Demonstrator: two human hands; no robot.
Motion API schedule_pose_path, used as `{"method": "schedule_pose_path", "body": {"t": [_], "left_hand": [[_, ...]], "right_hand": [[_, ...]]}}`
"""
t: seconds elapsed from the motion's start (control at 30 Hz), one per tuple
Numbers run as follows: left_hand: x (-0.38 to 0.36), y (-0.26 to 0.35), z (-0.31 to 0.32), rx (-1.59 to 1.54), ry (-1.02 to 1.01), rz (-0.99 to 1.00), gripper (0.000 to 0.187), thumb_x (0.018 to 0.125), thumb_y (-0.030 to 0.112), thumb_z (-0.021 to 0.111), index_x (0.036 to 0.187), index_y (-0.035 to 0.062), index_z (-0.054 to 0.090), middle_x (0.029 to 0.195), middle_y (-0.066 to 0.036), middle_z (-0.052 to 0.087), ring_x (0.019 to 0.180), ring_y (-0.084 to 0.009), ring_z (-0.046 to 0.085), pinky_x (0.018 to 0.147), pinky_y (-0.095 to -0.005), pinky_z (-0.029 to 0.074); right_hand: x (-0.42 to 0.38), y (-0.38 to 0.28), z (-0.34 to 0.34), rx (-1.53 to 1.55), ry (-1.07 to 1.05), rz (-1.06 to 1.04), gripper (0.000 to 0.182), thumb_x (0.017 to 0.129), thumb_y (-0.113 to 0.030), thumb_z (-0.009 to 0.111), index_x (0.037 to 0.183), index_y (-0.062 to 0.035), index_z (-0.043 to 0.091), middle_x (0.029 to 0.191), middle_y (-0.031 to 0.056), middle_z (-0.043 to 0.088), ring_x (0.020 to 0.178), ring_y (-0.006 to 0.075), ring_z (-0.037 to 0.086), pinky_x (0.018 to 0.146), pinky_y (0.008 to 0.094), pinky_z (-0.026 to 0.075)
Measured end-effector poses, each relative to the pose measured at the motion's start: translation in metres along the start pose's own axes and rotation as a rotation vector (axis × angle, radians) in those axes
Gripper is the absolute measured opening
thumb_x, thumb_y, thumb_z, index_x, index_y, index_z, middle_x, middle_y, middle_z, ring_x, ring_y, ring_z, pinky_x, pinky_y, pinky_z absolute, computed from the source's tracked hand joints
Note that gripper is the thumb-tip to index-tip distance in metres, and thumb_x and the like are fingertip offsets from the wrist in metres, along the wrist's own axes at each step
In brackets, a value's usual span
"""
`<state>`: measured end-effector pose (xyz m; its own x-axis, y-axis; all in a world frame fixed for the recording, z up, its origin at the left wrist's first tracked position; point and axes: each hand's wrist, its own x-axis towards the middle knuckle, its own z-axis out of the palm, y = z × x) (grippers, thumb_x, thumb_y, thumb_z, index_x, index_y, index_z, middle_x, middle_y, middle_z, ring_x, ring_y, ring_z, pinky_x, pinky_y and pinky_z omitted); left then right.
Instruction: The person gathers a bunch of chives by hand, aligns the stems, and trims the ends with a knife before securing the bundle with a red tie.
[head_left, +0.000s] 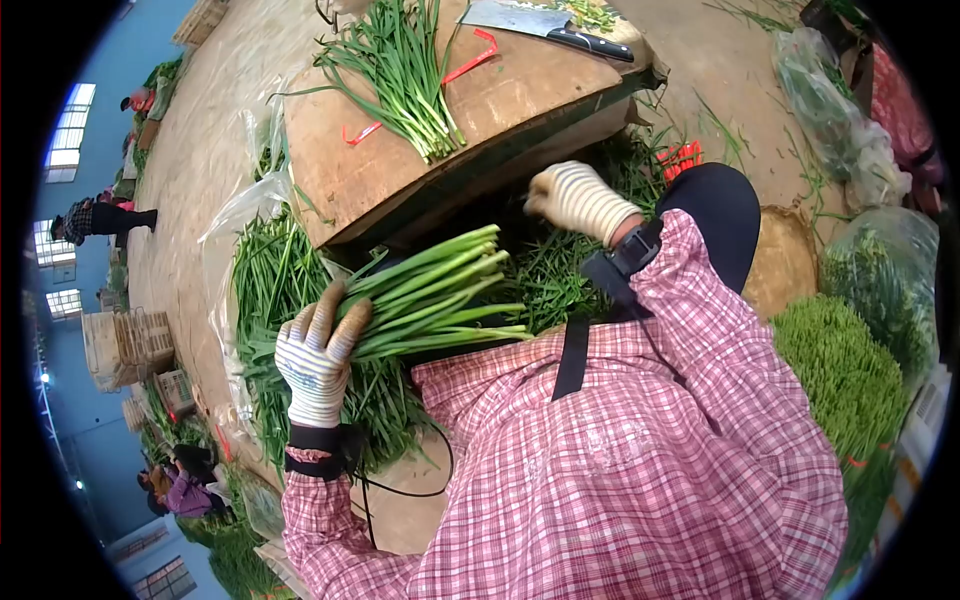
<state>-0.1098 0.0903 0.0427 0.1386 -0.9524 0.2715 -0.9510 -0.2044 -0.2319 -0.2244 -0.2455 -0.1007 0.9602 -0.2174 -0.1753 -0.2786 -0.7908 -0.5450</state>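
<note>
My left hand [318, 350], in a striped knit glove with stained fingertips, is closed round a bunch of garlic chives [430, 292]; their pale cut ends point right. Under and beside it lies a large heap of chives [275, 270] in clear plastic. My right hand [578, 202], gloved too, is held apart from the bunch with its fingers curled, near the edge of the board-topped table. What it grips, if anything, is hidden. Loose leaf trimmings [555, 275] lie below it. On the tabletop [330, 190] rests another bunch of chives [405, 80] beside red ties [472, 58].
A cleaver [545, 28] with a black handle lies at the table's far edge. Red ties [680, 160] sit by my right knee. Bundled greens [840, 370] and plastic bags [880, 280] stand at right. Other people [100, 218] and wooden crates [125, 348] are at far left.
</note>
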Motion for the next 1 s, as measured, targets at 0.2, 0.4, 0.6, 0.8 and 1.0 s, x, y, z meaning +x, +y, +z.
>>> {"method": "schedule_pose_path", "body": {"t": [0.2, 0.4, 0.6, 0.8, 1.0], "left_hand": [[0.007, -0.001, 0.013, 0.069, 0.021, -0.053, 0.046, 0.075, 0.007, 0.064, 0.118, 0.0241, 0.067, 0.120, -0.007, 0.066, 0.091, -0.0245, 0.066, 0.076, -0.0350, 0.051], [0.005, -0.005, 0.017, 0.049, -0.004, -0.094, 0.051, 0.074, 0.001, 0.061, 0.119, 0.0242, 0.067, 0.122, -0.008, 0.066, 0.092, -0.0257, 0.066, 0.076, -0.0362, 0.051], [0.014, -0.004, 0.016, 0.024, -0.033, -0.114, 0.061, 0.069, -0.005, 0.058, 0.121, 0.0238, 0.066, 0.124, -0.008, 0.064, 0.093, -0.0279, 0.066, 0.078, -0.0377, 0.052], [0.017, -0.003, 0.020, 0.025, -0.025, -0.109, 0.064, 0.067, -0.006, 0.057, 0.124, 0.0240, 0.064, 0.125, -0.009, 0.063, 0.093, -0.0289, 0.065, 0.079, -0.0383, 0.052], [0.024, -0.001, 0.022, -0.004, -0.052, -0.105, 0.061, 0.071, -0.003, 0.058, 0.125, 0.0239, 0.063, 0.123, -0.009, 0.064, 0.090, -0.0280, 0.064, 0.077, -0.0382, 0.051]], "right_hand": [[-0.019, -0.035, 0.003, 1.024, -0.199, -0.078, 0.030, 0.087, -0.029, 0.070, 0.093, 0.0004, 0.070, 0.070, 0.0031, 0.064, 0.066, 0.0120, 0.062, 0.064, 0.0268, 0.049], [-0.022, 0.009, 0.019, 1.352, 0.118, 0.203, 0.017, 0.085, -0.015, 0.069, 0.096, -0.0017, 0.071, 0.082, 0.0085, 0.069, 0.068, 0.0109, 0.061, 0.059, 0.0246, 0.049], [-0.020, -0.011, 0.029, 1.496, 0.042, 0.095, 0.014, 0.084, -0.009, 0.070, 0.096, -0.0003, 0.070, 0.078, 0.0070, 0.068, 0.063, 0.0119, 0.060, 0.060, 0.0267, 0.050], [-0.027, -0.017, 0.025, 1.387, -0.215, 0.125, 0.041, 0.082, -0.022, 0.074, 0.115, 0.0008, 0.066, 0.099, 0.0041, 0.069, 0.093, 0.0141, 0.060, 0.080, 0.0326, 0.051], [-0.026, -0.028, 0.041, 1.657, -0.093, 0.181, 0.038, 0.082, -0.017, 0.076, 0.115, -0.0006, 0.067, 0.103, 0.0063, 0.070, 0.090, 0.0158, 0.064, 0.084, 0.0315, 0.049]]}}
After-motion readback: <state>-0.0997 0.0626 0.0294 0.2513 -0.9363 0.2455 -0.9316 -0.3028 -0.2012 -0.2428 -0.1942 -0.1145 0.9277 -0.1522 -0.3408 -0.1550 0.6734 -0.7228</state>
